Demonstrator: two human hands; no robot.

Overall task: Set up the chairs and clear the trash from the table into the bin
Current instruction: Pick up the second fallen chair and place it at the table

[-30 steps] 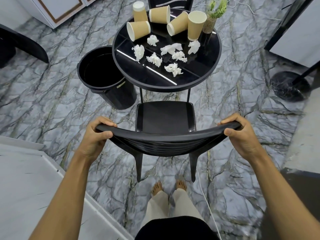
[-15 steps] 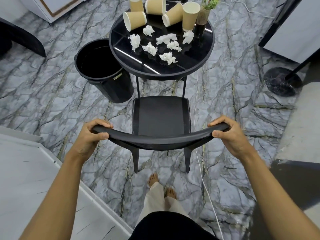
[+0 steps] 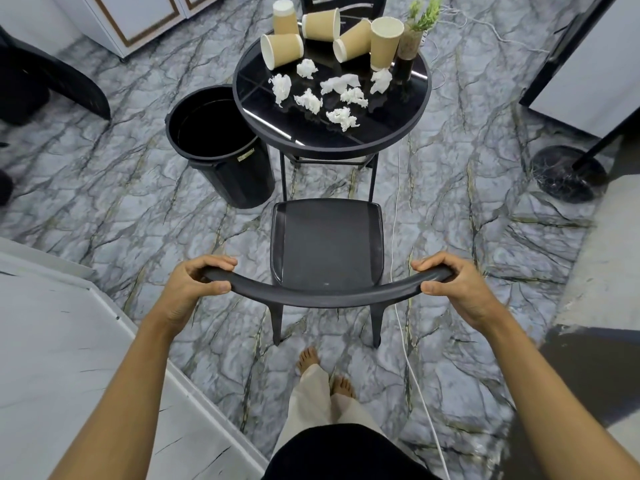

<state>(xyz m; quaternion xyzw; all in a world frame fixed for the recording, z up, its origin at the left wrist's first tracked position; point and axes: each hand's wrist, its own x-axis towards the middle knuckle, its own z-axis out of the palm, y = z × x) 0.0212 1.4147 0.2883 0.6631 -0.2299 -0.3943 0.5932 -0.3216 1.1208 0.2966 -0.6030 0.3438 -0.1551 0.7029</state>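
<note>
Seen from the head camera, a black chair [image 3: 327,247] stands at the centre of the frame, its seat facing the round black table [image 3: 388,126] above it. The left hand [image 3: 194,289] and right hand [image 3: 457,289] each curl round an end of its curved backrest. Paper cups [image 3: 282,50] and crumpled tissues [image 3: 308,100] lie on the table. The black bin [image 3: 235,174] stands just left of the table, its rim partly under the tabletop's edge.

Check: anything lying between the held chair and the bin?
Nothing: in the head view only bare marble floor separates the chair from the bin. A table leg stands at that gap's far end. Left hand and right hand grip the chair's back.
</note>
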